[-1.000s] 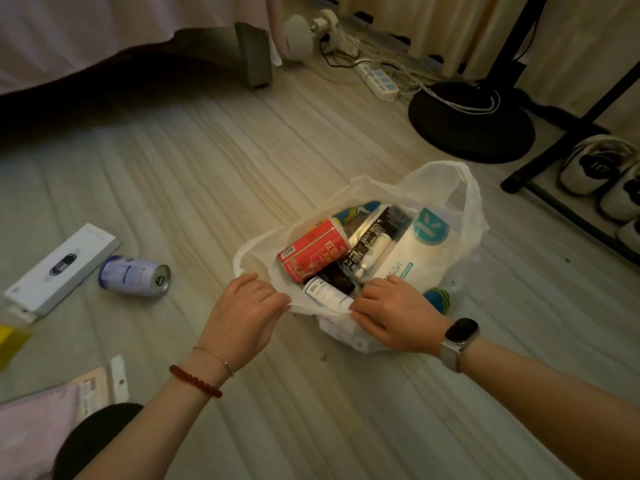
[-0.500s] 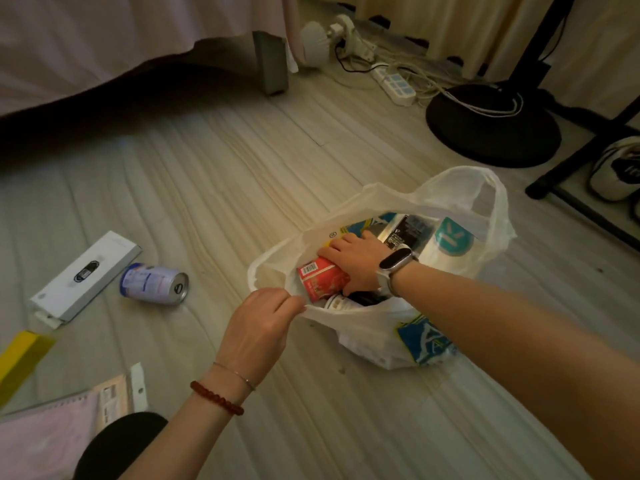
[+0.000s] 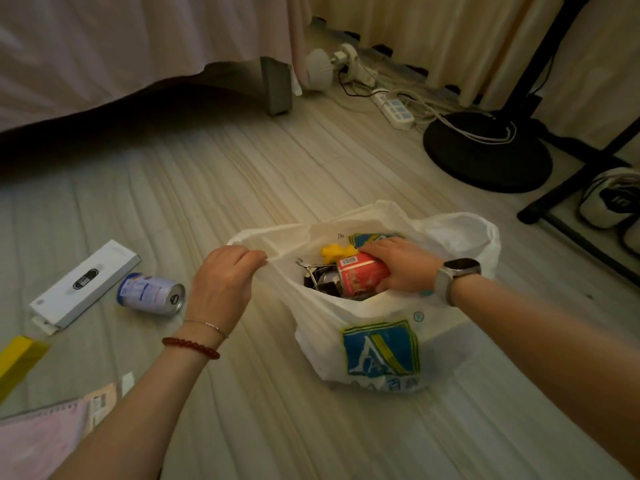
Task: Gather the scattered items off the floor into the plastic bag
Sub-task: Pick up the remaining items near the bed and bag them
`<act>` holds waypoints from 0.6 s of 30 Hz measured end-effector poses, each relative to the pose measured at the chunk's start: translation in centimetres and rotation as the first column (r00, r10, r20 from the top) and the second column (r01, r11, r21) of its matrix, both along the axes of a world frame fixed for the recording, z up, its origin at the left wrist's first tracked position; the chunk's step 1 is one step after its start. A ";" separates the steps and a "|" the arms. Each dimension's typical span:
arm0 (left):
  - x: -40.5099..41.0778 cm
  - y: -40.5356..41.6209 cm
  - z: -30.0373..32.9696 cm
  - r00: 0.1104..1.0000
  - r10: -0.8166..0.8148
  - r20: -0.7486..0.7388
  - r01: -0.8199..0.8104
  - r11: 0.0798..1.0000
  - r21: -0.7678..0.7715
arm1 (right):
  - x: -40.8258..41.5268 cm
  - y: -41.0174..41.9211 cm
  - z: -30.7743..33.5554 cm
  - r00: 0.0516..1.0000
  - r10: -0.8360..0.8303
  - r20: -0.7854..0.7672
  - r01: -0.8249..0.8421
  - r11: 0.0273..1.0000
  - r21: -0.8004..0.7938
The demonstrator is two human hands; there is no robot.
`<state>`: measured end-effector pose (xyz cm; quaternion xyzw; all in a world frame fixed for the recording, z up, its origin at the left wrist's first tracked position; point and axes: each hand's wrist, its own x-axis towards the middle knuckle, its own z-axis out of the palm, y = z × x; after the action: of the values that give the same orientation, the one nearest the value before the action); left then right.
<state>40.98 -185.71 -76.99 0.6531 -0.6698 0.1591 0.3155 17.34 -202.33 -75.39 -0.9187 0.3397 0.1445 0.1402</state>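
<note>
A white plastic bag with a blue and yellow logo stands open on the floor. My left hand pinches the bag's left handle and holds it up. My right hand is inside the bag's mouth, gripping a red can. A yellow item and dark metal things lie inside beside the can. On the floor to the left lie a blue-and-white can on its side, a white box and a yellow box.
A pink notebook and a paper slip lie at the lower left. A bed with a dark gap beneath runs along the back. A black fan base, power strip, black rack leg and shoes stand at the right.
My right hand went from the bag's near rim into the bag and took hold of the red can. My left hand has lifted the handle, and the bag now stands more upright.
</note>
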 end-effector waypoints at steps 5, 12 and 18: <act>0.9 1.2 0.3 0.998 0.063 -0.022 -0.063 0.998 -0.023 | 0.9 1.5 0.9 0.999 0.009 -0.043 0.000 0.980 0.197; -2.0 3.3 -0.2 0.997 0.010 -0.072 -0.006 0.999 0.049 | 2.4 3.1 0.6 0.988 0.069 -0.136 -0.065 0.997 0.038; -2.6 4.7 -1.3 0.996 -0.035 -0.083 0.044 0.993 0.113 | 1.4 4.1 -1.0 0.999 0.018 -0.028 -0.020 0.998 -0.056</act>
<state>38.43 -180.97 -78.33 0.6628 -0.6773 0.0875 0.3072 18.77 -198.23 -76.35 -0.9234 0.3369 0.1488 0.1081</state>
